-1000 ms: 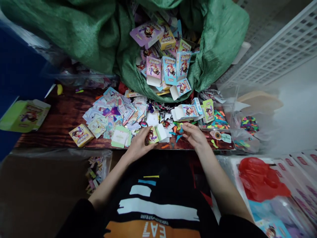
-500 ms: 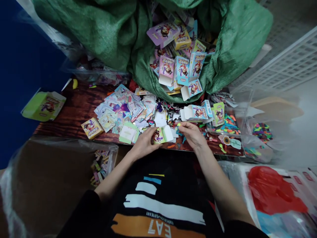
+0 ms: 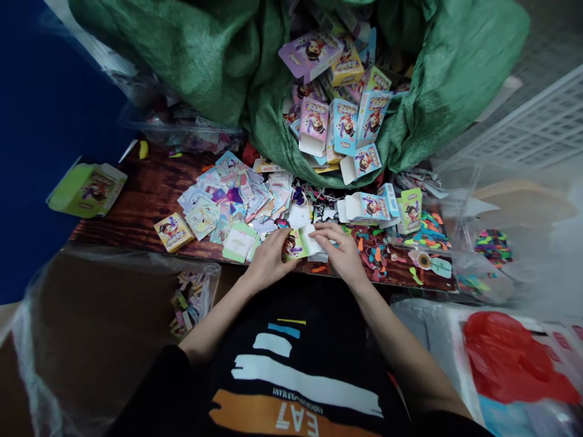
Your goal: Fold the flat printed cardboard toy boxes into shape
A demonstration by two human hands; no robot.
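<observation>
A small green card box (image 3: 297, 244) lies on its side near the table's front edge, its white end flap folded out to the right. My left hand (image 3: 272, 256) is closed round the box's left end. My right hand (image 3: 339, 250) has its bent fingertips at the box's open end, touching the white flap. What those fingertips may pinch is hidden. Just left of my left hand lie green-edged cards (image 3: 240, 241). Beyond it spreads a loose heap of printed cards (image 3: 230, 191).
A green woven sack (image 3: 268, 121) full of printed boxes stands behind. A yellow box (image 3: 173, 232) and a cut-open green box (image 3: 88, 189) lie leftward. Blue boxes (image 3: 368, 207) and colourful balloon-like pieces (image 3: 430, 230) lie right. A lined carton (image 3: 104, 297) is below left.
My right hand has moved left to the box's open end. The small yellow-green piece in its fingertips no longer shows. My left hand keeps hold of the box. The view has shifted slightly.
</observation>
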